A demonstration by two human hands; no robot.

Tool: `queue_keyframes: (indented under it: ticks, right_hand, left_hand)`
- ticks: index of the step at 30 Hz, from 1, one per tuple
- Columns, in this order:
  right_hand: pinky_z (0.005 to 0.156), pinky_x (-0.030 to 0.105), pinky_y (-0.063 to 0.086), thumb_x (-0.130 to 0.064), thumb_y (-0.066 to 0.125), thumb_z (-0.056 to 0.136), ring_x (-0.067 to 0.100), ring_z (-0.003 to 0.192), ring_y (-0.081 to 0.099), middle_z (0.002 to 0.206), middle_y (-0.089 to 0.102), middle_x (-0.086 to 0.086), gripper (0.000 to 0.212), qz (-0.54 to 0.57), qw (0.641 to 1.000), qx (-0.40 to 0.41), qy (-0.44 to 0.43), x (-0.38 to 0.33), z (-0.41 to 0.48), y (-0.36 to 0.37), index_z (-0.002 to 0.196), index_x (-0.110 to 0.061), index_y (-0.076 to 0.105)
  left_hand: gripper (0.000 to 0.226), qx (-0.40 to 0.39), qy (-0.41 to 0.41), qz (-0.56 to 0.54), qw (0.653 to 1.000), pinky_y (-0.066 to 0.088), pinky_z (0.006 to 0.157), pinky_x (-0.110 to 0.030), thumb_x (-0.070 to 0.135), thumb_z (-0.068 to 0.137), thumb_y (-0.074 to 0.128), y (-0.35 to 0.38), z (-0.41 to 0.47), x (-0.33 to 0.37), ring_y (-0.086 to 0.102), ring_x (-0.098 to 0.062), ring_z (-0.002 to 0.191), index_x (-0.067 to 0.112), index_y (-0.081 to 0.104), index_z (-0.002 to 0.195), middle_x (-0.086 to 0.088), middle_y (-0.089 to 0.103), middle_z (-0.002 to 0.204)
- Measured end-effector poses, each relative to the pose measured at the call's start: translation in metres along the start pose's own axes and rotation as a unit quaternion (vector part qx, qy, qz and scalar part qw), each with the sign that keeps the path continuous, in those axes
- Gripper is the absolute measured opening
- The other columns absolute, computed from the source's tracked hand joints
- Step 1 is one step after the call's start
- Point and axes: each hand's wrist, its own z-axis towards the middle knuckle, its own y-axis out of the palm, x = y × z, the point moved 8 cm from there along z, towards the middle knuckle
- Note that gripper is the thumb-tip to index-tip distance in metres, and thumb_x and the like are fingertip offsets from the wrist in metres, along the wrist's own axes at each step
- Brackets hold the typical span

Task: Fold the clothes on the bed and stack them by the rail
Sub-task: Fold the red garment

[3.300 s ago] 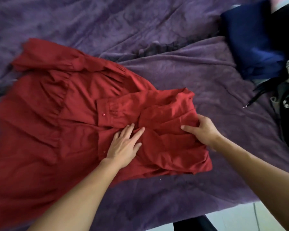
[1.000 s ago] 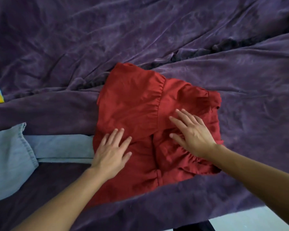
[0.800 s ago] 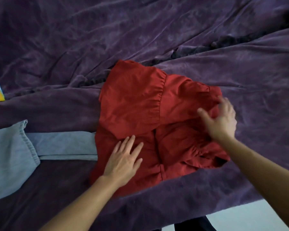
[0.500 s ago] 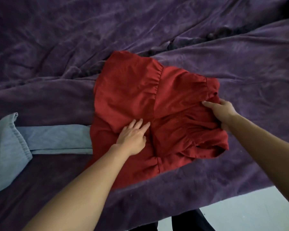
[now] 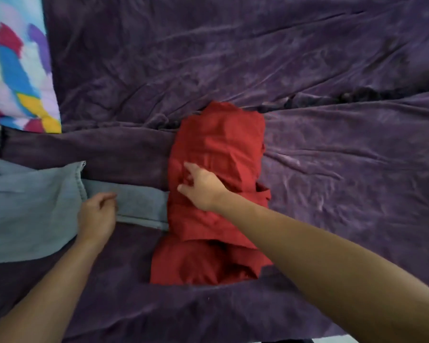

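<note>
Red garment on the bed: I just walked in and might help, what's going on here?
A person is folding clothes on a purple blanket. Their right hand presses on the red garment, folded into a narrow bundle. Their left hand sits on a grey-blue garment beside it; whether it grips is unclear.
</note>
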Motion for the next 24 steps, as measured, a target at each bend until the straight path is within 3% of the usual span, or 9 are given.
queue_keyframes:
  ticks: [4,7,11,13,15,17,19,21,24]
  right_hand:
    - [0.102,0.034,0.040,-0.021,0.057,0.091,0.029,0.119,0.052,0.130,0.056,0.011,0.045,-0.035,0.985,0.148,-0.082,0.030,-0.024,-0.012,0.135,-0.013,0.051]
    - [0.104,0.041,0.040,-0.035,0.057,0.092,0.027,0.129,0.042,0.142,0.045,0.006,0.052,-0.069,0.965,0.254,-0.021,0.095,-0.068,-0.027,0.140,-0.020,0.046]
    - [0.109,0.047,0.034,-0.053,0.045,0.092,0.026,0.147,0.008,0.161,-0.001,0.006,0.066,-0.200,0.979,0.021,0.009,0.147,-0.112,0.053,0.150,-0.039,0.019]
    - [0.110,0.048,0.033,-0.057,0.040,0.089,0.023,0.148,-0.009,0.160,-0.015,0.001,0.066,-0.231,0.965,-0.114,-0.048,0.152,-0.139,0.097,0.149,-0.043,0.016]
    - [0.109,0.045,0.033,-0.061,0.035,0.085,0.019,0.148,-0.005,0.161,-0.003,-0.002,0.064,-0.214,0.958,-0.177,-0.066,0.156,-0.151,0.109,0.145,-0.041,0.031]
    - [0.101,0.040,0.044,-0.055,0.042,0.089,0.023,0.138,0.038,0.148,0.042,0.006,0.048,-0.140,0.981,-0.108,-0.082,0.147,-0.139,0.079,0.125,-0.030,0.061]
    - [0.081,0.039,0.054,-0.041,0.056,0.089,0.028,0.101,0.065,0.108,0.069,0.006,0.030,-0.111,0.984,0.066,-0.122,0.128,-0.110,0.019,0.101,-0.018,0.072]
    - [0.082,0.043,0.053,-0.038,0.064,0.084,0.031,0.101,0.063,0.111,0.066,0.007,0.035,-0.141,0.953,0.226,-0.142,0.113,-0.074,-0.045,0.110,-0.016,0.069]
    - [0.101,0.054,0.038,-0.062,0.068,0.069,0.037,0.137,0.032,0.149,0.035,0.014,0.089,-0.196,0.938,0.271,-0.096,0.098,-0.001,-0.104,0.144,-0.024,0.039]
  left_hand:
    - [0.024,0.038,0.019,0.059,0.997,0.046,0.088,-0.044,0.009,0.092,0.051,-0.004,-0.017,0.006,0.062,-0.039,0.098,0.002,0.066,0.110,-0.023,0.067,0.104]
    - [0.032,-0.006,0.177,0.088,0.980,0.045,0.090,-0.044,0.019,0.091,0.050,0.039,-0.061,0.061,0.058,-0.038,0.104,0.004,0.064,0.115,-0.020,0.061,0.111]
    - [0.043,-0.140,0.366,0.241,0.888,0.040,0.102,-0.047,0.037,0.087,0.054,0.115,-0.121,0.089,0.045,-0.033,0.129,0.022,0.061,0.127,-0.014,0.048,0.140]
    - [0.048,-0.190,0.352,0.307,0.864,0.039,0.104,-0.048,0.030,0.081,0.068,0.125,-0.131,0.059,0.041,-0.031,0.134,0.026,0.060,0.128,-0.012,0.044,0.146]
    - [0.055,-0.212,0.317,0.338,0.860,0.041,0.103,-0.047,0.023,0.080,0.069,0.115,-0.129,0.027,0.041,-0.030,0.135,0.028,0.056,0.133,-0.012,0.042,0.147]
    - [0.049,-0.203,0.316,0.353,0.857,0.046,0.098,-0.045,0.025,0.084,0.054,0.103,-0.128,0.014,0.046,-0.031,0.131,0.026,0.056,0.133,-0.013,0.047,0.143]
    - [0.047,-0.190,0.308,0.331,0.872,0.047,0.095,-0.044,0.030,0.085,0.039,0.096,-0.127,0.020,0.051,-0.032,0.127,0.020,0.064,0.123,-0.014,0.053,0.137]
    - [0.045,-0.160,0.272,0.282,0.906,0.044,0.097,-0.045,0.036,0.089,0.035,0.094,-0.123,0.034,0.050,-0.032,0.126,0.016,0.069,0.112,-0.014,0.053,0.135]
    - [0.055,-0.127,0.223,0.234,0.938,0.039,0.102,-0.048,0.051,0.091,0.033,0.102,-0.114,0.053,0.038,-0.031,0.134,0.020,0.055,0.130,-0.013,0.041,0.145]
